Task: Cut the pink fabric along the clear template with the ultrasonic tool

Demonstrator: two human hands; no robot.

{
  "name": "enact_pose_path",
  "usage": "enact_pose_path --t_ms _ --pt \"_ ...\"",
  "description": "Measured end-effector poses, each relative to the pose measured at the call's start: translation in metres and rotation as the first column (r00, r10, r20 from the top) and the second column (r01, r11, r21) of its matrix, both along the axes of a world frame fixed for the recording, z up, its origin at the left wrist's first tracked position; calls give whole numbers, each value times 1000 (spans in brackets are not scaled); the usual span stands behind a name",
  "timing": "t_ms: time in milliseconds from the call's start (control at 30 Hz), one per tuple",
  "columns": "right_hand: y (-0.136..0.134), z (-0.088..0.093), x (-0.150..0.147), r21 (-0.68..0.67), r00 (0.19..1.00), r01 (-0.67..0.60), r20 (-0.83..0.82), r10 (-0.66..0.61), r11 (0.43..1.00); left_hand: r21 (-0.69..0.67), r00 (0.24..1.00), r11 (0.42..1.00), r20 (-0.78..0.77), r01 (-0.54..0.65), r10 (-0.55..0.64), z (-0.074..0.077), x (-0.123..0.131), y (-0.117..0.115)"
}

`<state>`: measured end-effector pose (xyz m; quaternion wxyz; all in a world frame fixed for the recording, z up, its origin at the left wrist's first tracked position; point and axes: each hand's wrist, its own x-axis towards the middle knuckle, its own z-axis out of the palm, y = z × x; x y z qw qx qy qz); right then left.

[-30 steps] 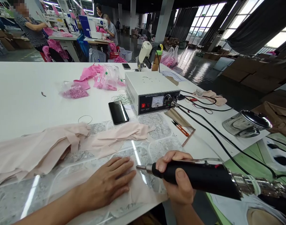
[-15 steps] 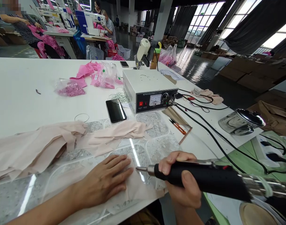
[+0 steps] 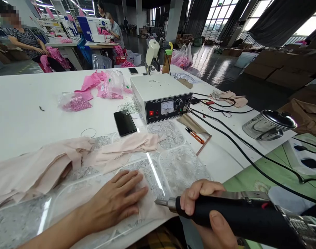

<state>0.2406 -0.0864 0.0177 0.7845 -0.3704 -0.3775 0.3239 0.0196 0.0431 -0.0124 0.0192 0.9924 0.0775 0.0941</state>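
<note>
My left hand (image 3: 116, 202) lies flat, fingers stretched out, pressing a pale pink fabric piece (image 3: 150, 209) onto the glass sheet (image 3: 178, 166) at the table's near edge. My right hand (image 3: 207, 214) is wrapped round the black handle of a welding tool (image 3: 240, 216). The tool's metal tip (image 3: 160, 202) points left, just beside the left fingertips and over the fabric's edge. A black cable (image 3: 238, 148) leads from the tool side to a white control box (image 3: 160, 97) with a meter and knobs.
More pale pink fabric (image 3: 44, 166) is heaped to the left. A black phone (image 3: 125, 122), orange snips (image 3: 194, 135), bags of pink parts (image 3: 75, 102) and a steel pot (image 3: 269, 126) lie on the white table (image 3: 23, 114). People sit at sewing machines behind.
My right hand has drawn the tool down and slightly right, nearer the table's edge. The view has shifted a little. The left hand stays flat on the fabric.
</note>
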Motion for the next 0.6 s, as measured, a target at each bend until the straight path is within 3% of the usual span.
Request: enact_pose_path --t_ms 300,467,600 --pt "3 3 1 2 1000 -18 24 18 1000 59 1000 998 -2 -12 13 5 3 -5" --pt "17 2 -1 64 999 53 5 -53 997 70 999 997 34 -12 10 2 3 -6" --pt "27 -6 -4 81 999 37 5 -37 996 87 999 996 33 -9 6 3 4 -6"
